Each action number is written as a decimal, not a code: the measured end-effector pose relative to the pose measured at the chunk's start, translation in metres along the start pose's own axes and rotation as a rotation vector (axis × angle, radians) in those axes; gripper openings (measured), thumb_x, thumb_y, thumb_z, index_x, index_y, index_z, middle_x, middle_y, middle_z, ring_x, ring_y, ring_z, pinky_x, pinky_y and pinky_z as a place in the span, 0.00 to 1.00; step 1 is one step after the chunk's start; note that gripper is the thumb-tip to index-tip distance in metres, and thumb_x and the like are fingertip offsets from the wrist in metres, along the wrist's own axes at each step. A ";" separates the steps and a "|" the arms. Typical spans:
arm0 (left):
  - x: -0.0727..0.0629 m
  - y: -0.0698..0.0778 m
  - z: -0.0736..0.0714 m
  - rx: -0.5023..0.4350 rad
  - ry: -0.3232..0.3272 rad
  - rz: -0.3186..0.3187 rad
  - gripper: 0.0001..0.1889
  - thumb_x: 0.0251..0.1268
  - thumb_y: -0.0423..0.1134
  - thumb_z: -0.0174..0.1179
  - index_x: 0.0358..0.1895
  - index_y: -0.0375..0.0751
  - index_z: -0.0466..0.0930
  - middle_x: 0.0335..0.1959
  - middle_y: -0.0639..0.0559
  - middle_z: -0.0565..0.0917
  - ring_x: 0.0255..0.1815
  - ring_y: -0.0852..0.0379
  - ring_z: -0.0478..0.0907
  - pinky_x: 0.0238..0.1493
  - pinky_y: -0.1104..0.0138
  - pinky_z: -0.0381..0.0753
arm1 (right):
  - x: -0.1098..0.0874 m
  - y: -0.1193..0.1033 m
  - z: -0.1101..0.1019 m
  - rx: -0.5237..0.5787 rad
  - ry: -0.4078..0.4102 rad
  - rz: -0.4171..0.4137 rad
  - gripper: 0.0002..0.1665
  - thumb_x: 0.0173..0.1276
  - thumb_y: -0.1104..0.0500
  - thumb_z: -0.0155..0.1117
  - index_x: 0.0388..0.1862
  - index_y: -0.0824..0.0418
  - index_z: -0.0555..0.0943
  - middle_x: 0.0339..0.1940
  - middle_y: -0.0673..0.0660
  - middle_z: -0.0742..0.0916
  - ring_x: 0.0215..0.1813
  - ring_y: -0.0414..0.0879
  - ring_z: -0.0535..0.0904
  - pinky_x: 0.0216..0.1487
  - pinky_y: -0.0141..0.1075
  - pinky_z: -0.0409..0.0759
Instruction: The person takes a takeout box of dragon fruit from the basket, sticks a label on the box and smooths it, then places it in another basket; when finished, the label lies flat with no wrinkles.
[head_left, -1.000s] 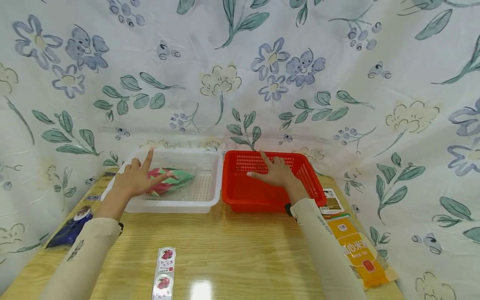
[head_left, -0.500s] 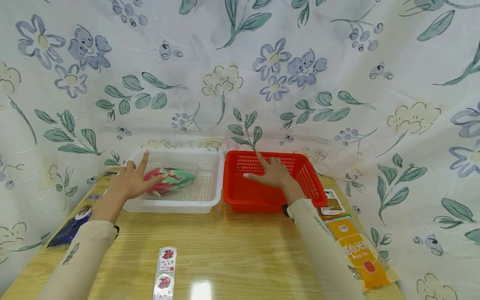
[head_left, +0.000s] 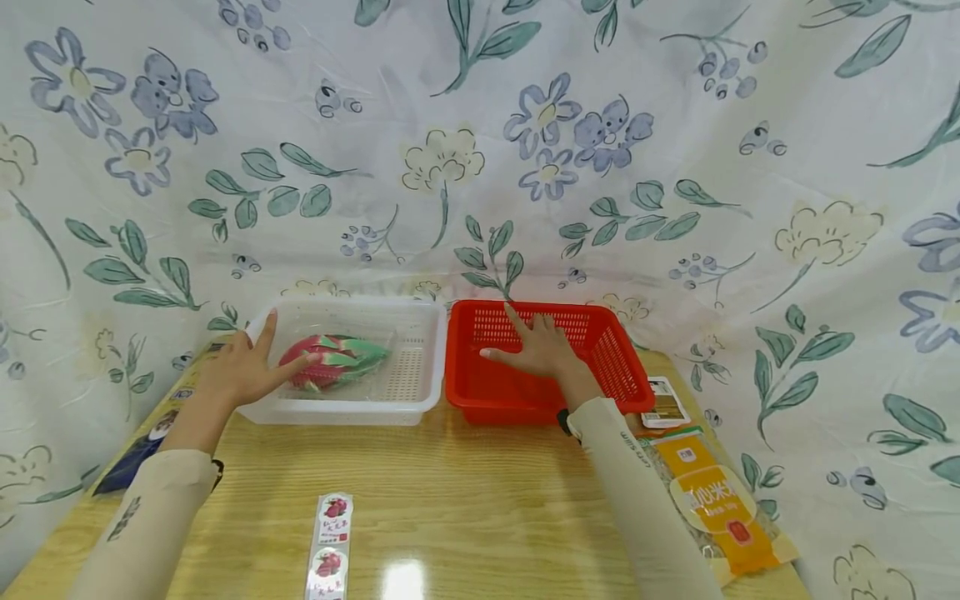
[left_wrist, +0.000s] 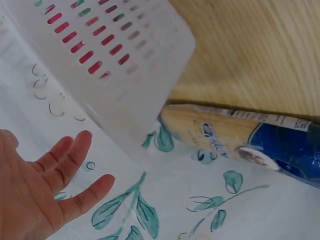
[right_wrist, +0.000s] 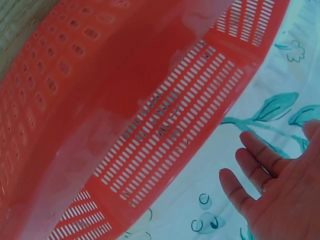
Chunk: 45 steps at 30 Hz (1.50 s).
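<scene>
My left hand hovers at the left end of a white plastic basket, thumb and index finger spread apart. Inside that basket lies a pink and green dragon fruit, with clear plastic about it. In the left wrist view, the left hand's fingers extend beside the basket's slotted wall, holding nothing. Over a red plastic basket my right hand is held with its fingers spread. The right wrist view has the right hand outside the red basket's perforated wall, apart from it.
A strip of dragon fruit stickers lies on the wooden table. At the right are an orange food packet and a white-edged pack. A blue and tan packet lies on the left. Floral cloth hangs behind.
My left hand has drifted left and slightly down, uncovering more of the dragon fruit. The right hand has shifted a little left over the red basket. Both baskets stay in place.
</scene>
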<state>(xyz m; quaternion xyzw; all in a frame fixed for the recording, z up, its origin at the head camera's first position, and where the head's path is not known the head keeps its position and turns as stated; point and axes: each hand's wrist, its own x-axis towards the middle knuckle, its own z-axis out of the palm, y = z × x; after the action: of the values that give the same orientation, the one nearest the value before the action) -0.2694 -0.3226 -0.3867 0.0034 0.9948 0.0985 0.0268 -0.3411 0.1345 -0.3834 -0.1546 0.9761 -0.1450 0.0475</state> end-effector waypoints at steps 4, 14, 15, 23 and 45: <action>-0.002 -0.006 0.002 0.017 0.004 -0.007 0.58 0.65 0.77 0.36 0.77 0.37 0.21 0.60 0.11 0.56 0.49 0.17 0.70 0.30 0.45 0.77 | 0.001 -0.002 0.003 0.003 -0.004 0.005 0.61 0.59 0.19 0.50 0.82 0.37 0.38 0.81 0.68 0.54 0.80 0.68 0.44 0.77 0.64 0.45; -0.010 -0.024 0.014 -0.016 0.051 -0.016 0.58 0.65 0.77 0.39 0.78 0.35 0.26 0.62 0.12 0.52 0.48 0.21 0.70 0.34 0.43 0.75 | 0.007 -0.009 0.011 0.013 -0.022 -0.004 0.62 0.56 0.18 0.52 0.82 0.36 0.40 0.81 0.66 0.55 0.81 0.66 0.44 0.76 0.64 0.48; -0.011 -0.025 0.015 -0.019 0.052 -0.022 0.58 0.65 0.77 0.39 0.78 0.35 0.25 0.60 0.12 0.53 0.45 0.22 0.71 0.31 0.46 0.74 | 0.007 -0.010 0.011 0.015 -0.030 -0.005 0.62 0.56 0.18 0.52 0.82 0.36 0.40 0.81 0.66 0.55 0.81 0.66 0.44 0.76 0.64 0.49; -0.018 -0.034 0.018 -0.021 0.080 -0.050 0.60 0.63 0.78 0.41 0.78 0.35 0.26 0.52 0.15 0.55 0.43 0.25 0.66 0.29 0.45 0.74 | 0.008 -0.016 0.020 0.027 -0.056 -0.027 0.61 0.56 0.20 0.55 0.82 0.37 0.42 0.80 0.66 0.58 0.79 0.65 0.49 0.75 0.64 0.53; -0.034 -0.060 0.033 -0.048 0.069 -0.112 0.58 0.65 0.77 0.37 0.78 0.33 0.28 0.52 0.15 0.61 0.46 0.23 0.60 0.41 0.38 0.61 | 0.011 -0.038 0.030 0.067 -0.066 -0.029 0.60 0.56 0.19 0.52 0.82 0.36 0.43 0.81 0.67 0.56 0.80 0.66 0.47 0.72 0.65 0.59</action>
<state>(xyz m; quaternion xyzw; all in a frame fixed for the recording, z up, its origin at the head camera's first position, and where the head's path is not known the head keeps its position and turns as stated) -0.2337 -0.3751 -0.4294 -0.0564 0.9911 0.1209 -0.0019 -0.3363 0.0885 -0.4008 -0.1718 0.9663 -0.1731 0.0826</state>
